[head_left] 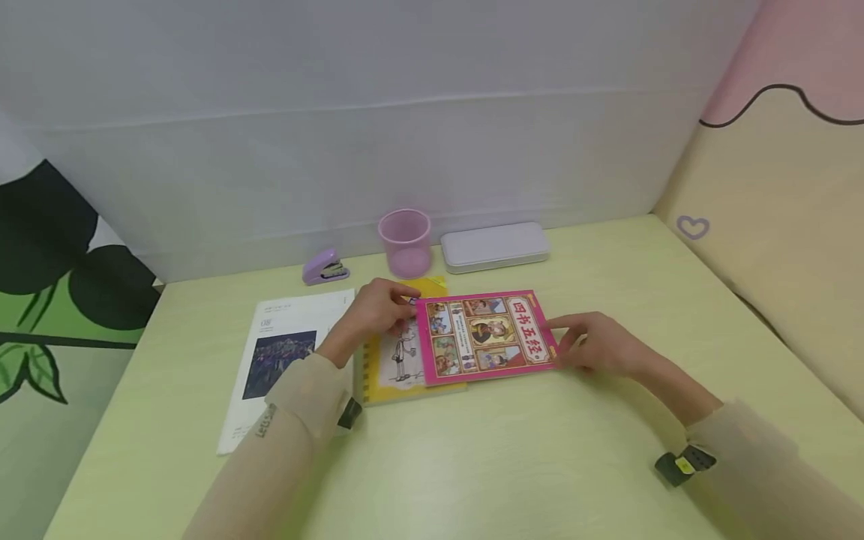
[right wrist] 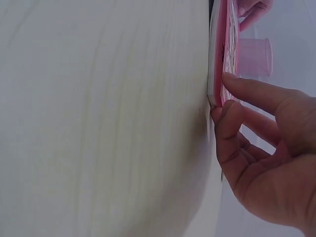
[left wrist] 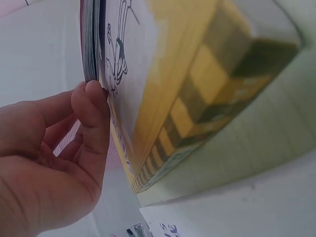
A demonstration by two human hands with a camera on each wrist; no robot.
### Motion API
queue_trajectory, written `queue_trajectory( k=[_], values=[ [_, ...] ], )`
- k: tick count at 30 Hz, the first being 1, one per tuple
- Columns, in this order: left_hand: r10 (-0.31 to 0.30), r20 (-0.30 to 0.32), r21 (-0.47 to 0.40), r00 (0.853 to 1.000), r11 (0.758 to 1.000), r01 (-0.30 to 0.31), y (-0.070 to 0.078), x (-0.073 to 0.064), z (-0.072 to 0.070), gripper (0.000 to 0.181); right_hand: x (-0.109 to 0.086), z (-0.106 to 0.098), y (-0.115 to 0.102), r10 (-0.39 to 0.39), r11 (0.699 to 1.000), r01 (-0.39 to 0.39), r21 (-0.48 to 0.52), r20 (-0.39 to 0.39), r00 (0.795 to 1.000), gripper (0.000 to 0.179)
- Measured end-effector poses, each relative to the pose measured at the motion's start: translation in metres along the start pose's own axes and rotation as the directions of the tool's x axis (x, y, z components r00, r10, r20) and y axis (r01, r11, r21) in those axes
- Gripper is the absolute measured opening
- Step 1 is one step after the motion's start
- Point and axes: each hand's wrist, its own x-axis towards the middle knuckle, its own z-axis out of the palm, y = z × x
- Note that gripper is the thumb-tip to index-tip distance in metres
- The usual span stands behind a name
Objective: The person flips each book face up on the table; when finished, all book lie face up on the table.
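Note:
A pink picture book [head_left: 486, 337] with red Chinese characters lies across a yellow spiral-bound notebook [head_left: 445, 389], covering much of it. My left hand [head_left: 379, 307] pinches the pink book at its upper left corner. In the left wrist view, the fingertips [left wrist: 94, 94] sit right at the page edges, close over the notebook's cover with its line drawing. At the opposite side my right hand [head_left: 601, 345] pinches the right edge of the pink book near its lower corner. The right wrist view shows one finger on the cover and the thumb [right wrist: 229, 116] at the edge.
A white booklet with a dark picture [head_left: 280, 364] lies left of the notebook, partly under the left forearm. Behind stand a purple stapler [head_left: 324, 268], a pink cup [head_left: 407, 244] and a pale flat case [head_left: 496, 247], near the white wall [head_left: 337, 165].

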Motion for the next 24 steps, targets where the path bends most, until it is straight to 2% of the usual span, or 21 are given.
queue_trajectory(
  k=[12,24],
  values=[
    [-0.026,0.001,-0.016,1.0,1.0,0.026,-0.002,-0.001,-0.001,0.034,-0.001,0.012,-0.005,-0.007,0.994,0.002,-0.11,-0.047,0.999,0.058],
    [-0.015,0.001,-0.003,1.0,1.0,0.015,-0.007,-0.006,-0.001,0.03,0.007,0.002,-0.005,-0.017,0.981,0.006,-0.196,-0.054,0.998,0.044]
  ],
)
